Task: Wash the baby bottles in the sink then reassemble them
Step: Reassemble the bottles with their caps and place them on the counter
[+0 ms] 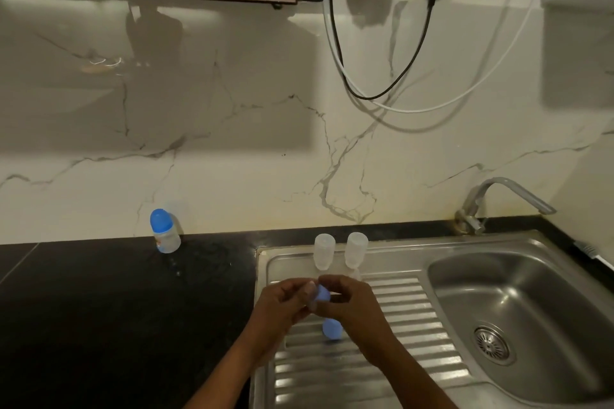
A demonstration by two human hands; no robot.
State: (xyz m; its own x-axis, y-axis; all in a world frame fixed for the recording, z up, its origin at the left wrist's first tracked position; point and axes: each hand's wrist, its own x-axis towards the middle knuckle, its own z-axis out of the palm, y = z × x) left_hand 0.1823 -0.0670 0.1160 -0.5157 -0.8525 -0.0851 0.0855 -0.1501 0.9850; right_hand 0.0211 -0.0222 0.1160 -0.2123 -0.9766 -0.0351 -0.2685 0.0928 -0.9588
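Note:
My left hand (285,300) and my right hand (349,300) meet above the ribbed draining board (398,315), both gripping a small blue bottle cap (323,293) with a clear piece against it. A second blue cap (332,330) lies on the board just below my hands. Two clear bottle bodies (323,251) (355,249) stand upside down at the back of the board. One assembled baby bottle with a blue cap (164,231) stands on the black counter by the wall.
The steel sink basin (518,295) with its drain lies to the right, the tap (498,196) behind it. A brush (589,251) lies at the far right counter edge. Black and white cables (392,90) hang on the marble wall from a socket.

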